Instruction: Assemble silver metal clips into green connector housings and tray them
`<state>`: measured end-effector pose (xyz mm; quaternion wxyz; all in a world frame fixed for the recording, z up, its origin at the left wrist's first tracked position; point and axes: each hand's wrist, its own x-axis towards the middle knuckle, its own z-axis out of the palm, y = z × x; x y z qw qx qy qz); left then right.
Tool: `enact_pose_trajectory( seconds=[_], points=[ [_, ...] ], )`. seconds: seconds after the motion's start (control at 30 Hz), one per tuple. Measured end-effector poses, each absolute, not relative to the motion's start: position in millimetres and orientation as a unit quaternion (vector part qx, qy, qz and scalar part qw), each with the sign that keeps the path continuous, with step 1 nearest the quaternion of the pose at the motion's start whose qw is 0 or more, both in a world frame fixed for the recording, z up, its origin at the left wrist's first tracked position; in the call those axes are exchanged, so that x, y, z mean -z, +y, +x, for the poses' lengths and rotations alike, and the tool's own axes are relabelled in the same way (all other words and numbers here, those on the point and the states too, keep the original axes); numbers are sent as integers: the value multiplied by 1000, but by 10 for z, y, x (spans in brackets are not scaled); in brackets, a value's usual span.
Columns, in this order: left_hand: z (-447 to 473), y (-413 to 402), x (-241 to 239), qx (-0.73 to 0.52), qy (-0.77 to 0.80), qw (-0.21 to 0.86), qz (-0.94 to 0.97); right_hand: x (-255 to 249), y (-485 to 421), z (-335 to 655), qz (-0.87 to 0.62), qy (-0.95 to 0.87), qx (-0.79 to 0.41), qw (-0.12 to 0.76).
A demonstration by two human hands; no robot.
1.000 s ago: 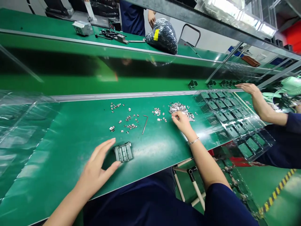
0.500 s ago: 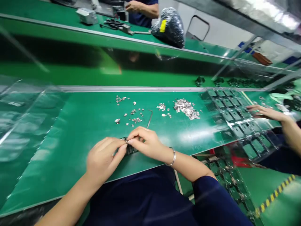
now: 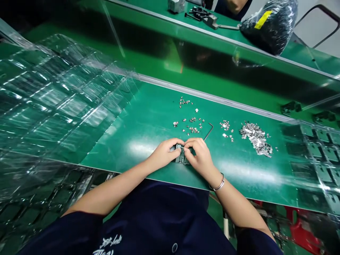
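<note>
A small dark, slotted rectangular part [image 3: 182, 158] sits at the front of the green table between my two hands. My left hand [image 3: 166, 153] grips its left side, thumb on top and fingers curled round the far edge. From the right, my right hand [image 3: 199, 156] closes on it with thumb and forefinger, a metal bracelet on its wrist. The fingertips nearly meet at the part's far edge; anything tiny between them is hidden. Just beyond lie a hex key [image 3: 209, 130] and scattered small metal pieces [image 3: 194, 130].
A larger heap of metal pieces [image 3: 256, 138] lies to the right. Clear plastic trays [image 3: 61, 92] cover the left side, and another tray [image 3: 316, 156] stands at right. Across the raised ledge are a wrapped black bundle [image 3: 271, 28] and a person's arm [image 3: 235, 5].
My view has swung left, so the table and both hands appear farther right. My hands stay on the dark part. The neighbouring person's hand at the right has left the view.
</note>
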<state>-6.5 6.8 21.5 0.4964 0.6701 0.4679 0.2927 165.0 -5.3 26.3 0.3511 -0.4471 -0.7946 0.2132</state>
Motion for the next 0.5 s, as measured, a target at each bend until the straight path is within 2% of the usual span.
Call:
enact_pose_trajectory(
  seconds=[0.5],
  points=[
    [-74, 47, -229, -287, 474, 496, 668, -220, -72, 1649, -463, -778, -236, 354]
  ],
)
